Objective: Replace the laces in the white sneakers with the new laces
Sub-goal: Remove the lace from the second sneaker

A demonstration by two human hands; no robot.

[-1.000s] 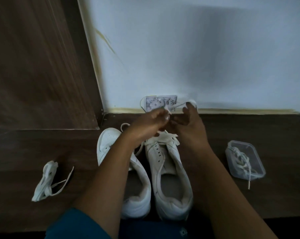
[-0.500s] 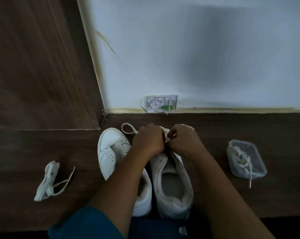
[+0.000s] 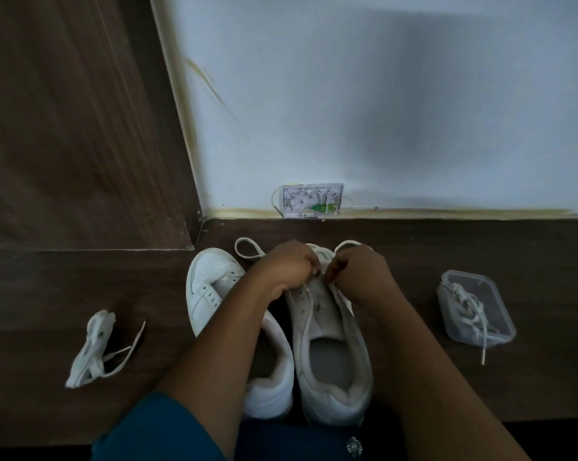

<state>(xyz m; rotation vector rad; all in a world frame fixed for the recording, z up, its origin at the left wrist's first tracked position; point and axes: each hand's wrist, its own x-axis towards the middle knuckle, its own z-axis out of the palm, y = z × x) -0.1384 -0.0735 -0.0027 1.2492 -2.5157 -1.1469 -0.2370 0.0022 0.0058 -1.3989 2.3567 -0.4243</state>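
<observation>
The left hand (image 3: 291, 267) and right hand (image 3: 359, 272) pinched a lace (image 3: 308, 306) on the hardly laced right sneaker (image 3: 334, 371); the left sneaker (image 3: 211, 287) beside it had none.

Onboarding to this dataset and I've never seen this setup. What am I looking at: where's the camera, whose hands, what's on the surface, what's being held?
There is no robot here. A person works with bare hands, and the single picture comes from a wide-angle camera worn on their head, looking forward and down.

The left hand and right hand both pinch a white lace over the front of the right-side sneaker. The other sneaker stands close beside it.

On the dark wood surface, a loose bundle of laces lies to the left. A clear plastic container holding more laces sits to the right.
</observation>
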